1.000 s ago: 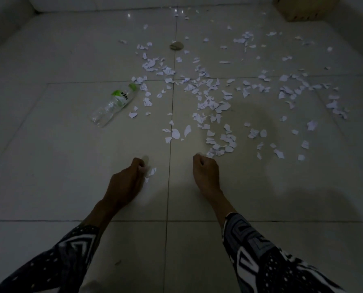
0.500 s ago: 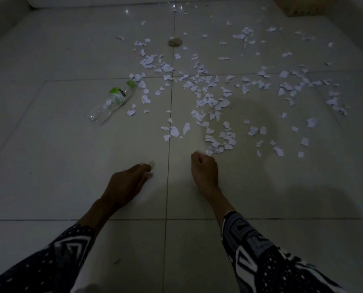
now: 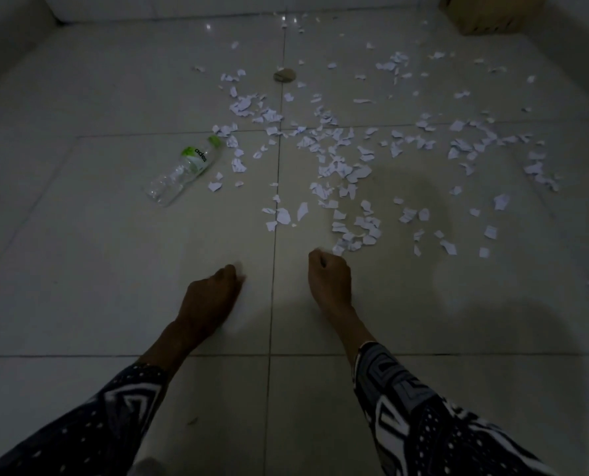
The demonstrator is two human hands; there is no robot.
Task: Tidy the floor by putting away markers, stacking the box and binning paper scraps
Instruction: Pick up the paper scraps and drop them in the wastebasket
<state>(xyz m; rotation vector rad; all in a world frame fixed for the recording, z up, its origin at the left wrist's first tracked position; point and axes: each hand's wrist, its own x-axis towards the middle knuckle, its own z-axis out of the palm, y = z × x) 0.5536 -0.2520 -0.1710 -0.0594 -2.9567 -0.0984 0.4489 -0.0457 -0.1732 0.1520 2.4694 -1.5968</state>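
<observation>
Hands low on tiled floor, both curled; dim light.
Left hand [image 3: 210,298] at 7 o'clock, fingers curled, a pale fleck at the fingertips; cannot tell whether it holds paper. Right hand [image 3: 329,281] at 6 o'clock, closed in a fist; contents hidden. Paper scraps [image 3: 341,166] strewn from centre to 2 o'clock, nearest ones just beside the right hand. Plastic bottle [image 3: 183,170] lying on its side at 10 o'clock. Cardboard box [image 3: 485,15] at 1 o'clock, by the wall.

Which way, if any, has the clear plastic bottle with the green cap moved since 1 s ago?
No. The clear plastic bottle stays put, its cap just below the horizontal grout line.
</observation>
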